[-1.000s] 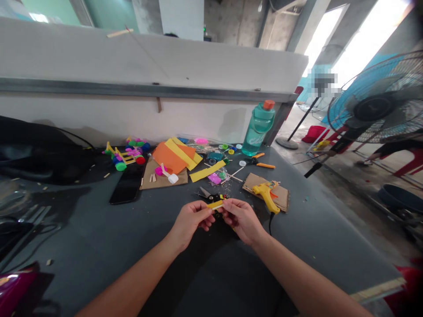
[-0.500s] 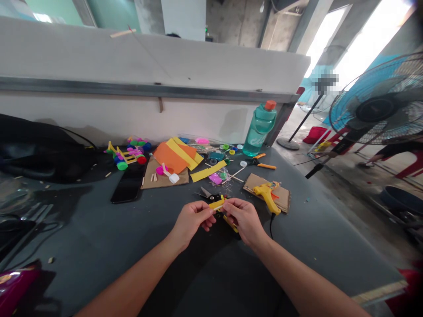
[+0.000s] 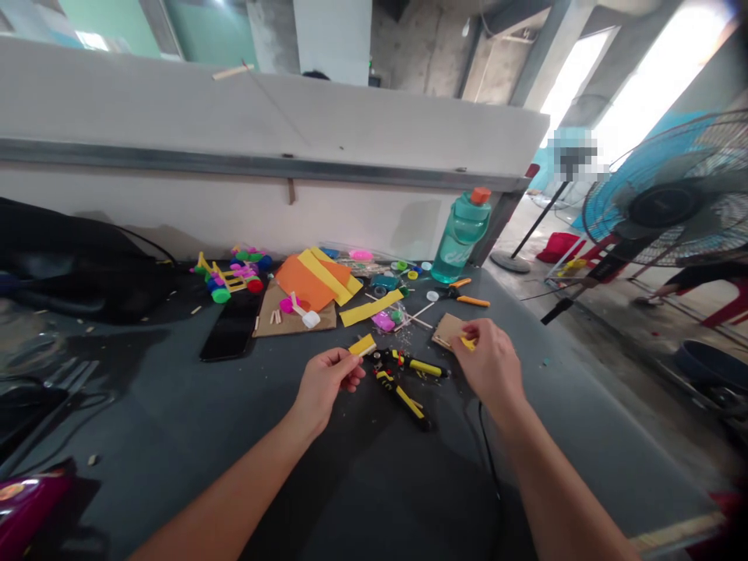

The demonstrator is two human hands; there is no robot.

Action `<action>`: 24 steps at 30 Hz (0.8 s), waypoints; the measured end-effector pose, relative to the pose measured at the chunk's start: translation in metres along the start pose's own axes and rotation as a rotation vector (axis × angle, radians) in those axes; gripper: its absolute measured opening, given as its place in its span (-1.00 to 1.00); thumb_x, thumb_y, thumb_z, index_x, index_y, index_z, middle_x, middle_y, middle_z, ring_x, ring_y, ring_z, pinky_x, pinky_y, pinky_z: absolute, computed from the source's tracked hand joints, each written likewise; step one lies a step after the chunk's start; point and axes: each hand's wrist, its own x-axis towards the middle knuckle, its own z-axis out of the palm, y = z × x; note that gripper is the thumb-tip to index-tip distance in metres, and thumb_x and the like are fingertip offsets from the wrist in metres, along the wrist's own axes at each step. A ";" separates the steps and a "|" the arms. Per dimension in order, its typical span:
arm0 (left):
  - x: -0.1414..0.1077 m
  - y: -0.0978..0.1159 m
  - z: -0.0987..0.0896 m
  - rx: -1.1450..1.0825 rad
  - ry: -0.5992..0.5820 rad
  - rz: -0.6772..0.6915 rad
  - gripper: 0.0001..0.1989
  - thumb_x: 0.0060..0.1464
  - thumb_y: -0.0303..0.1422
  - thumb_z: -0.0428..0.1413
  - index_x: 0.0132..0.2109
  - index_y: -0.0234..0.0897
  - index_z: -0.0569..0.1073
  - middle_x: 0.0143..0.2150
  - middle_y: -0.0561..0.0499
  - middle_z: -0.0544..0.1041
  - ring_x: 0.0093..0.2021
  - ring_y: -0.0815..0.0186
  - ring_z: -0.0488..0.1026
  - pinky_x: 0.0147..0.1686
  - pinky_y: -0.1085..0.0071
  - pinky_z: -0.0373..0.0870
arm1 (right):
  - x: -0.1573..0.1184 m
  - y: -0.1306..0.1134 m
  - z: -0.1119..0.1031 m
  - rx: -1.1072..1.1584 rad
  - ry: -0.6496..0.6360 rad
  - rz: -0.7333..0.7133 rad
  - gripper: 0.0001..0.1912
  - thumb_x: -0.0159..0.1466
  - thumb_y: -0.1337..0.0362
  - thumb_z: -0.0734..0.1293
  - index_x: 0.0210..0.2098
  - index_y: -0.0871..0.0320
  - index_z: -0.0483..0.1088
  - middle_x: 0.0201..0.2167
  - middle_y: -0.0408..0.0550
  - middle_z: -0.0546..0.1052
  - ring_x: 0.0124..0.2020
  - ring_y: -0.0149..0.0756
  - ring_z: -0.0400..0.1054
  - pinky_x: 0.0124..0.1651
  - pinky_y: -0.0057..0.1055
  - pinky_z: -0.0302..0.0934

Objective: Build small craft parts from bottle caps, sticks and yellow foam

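My left hand (image 3: pixel 328 383) pinches a short yellow strip (image 3: pixel 363 345) with a pale stick along its lower edge. My right hand (image 3: pixel 489 365) is closed over the yellow glue gun (image 3: pixel 467 343), hiding most of it above a piece of cardboard (image 3: pixel 447 329). The gun's black cord (image 3: pixel 489 452) runs down the table. Between my hands lie black and yellow cutters (image 3: pixel 409 401) with their handles spread. A longer yellow strip (image 3: pixel 372 307) lies behind them, near a pink packet (image 3: pixel 383 320) and thin white sticks.
Orange and yellow sheets (image 3: pixel 304 282) lie on cardboard at the back, beside a phone (image 3: pixel 230 333) and a colourful wheeled model (image 3: pixel 231 279). A teal bottle (image 3: pixel 460 238) stands near orange-handled pliers (image 3: pixel 472 301). A fan (image 3: pixel 666 204) is beyond the table's right edge.
My right hand has let go of the yellow strip and moved right onto the glue gun. My left hand keeps the strip, and the cutters are now uncovered.
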 end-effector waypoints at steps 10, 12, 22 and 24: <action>0.009 -0.007 -0.008 -0.045 0.098 0.044 -0.80 -0.11 -0.31 0.19 -0.49 -0.38 0.42 -0.57 0.03 0.45 -0.59 0.49 0.32 -0.60 0.58 0.23 | 0.010 0.032 0.001 -0.553 -0.423 0.250 -0.25 0.07 -0.12 0.29 -0.01 0.43 0.29 -0.11 0.41 0.39 -0.08 0.13 0.32 -0.14 -0.19 0.18; 0.009 -0.007 -0.008 -0.048 0.096 0.049 -0.79 -0.12 -0.31 0.19 -0.51 -0.38 0.40 -0.58 0.02 0.45 -0.60 0.49 0.31 -0.60 0.58 0.23 | 0.013 0.039 0.002 -0.535 -0.472 0.248 -0.29 0.06 -0.10 0.29 -0.02 0.37 0.31 -0.10 0.37 0.41 -0.11 0.08 0.36 -0.20 -0.23 0.21; 0.007 -0.008 -0.007 -0.039 0.116 0.069 -0.78 -0.14 -0.29 0.19 -0.54 -0.34 0.36 -0.60 0.03 0.45 -0.62 0.47 0.31 -0.62 0.55 0.24 | 0.012 0.016 -0.008 -0.102 -0.180 0.153 -0.63 0.09 0.02 0.19 -0.33 0.18 0.40 -0.46 0.06 0.50 -0.41 -0.11 0.41 -0.40 -0.32 0.19; 0.008 -0.010 -0.006 -0.028 0.119 0.074 -0.78 -0.14 -0.29 0.19 -0.53 -0.34 0.36 -0.61 0.04 0.45 -0.62 0.46 0.31 -0.63 0.55 0.23 | -0.003 -0.005 -0.007 0.316 -0.235 0.171 -0.63 0.11 0.05 0.15 -0.30 0.20 0.37 -0.53 -0.02 0.47 -0.57 -0.27 0.36 -0.49 -0.40 0.19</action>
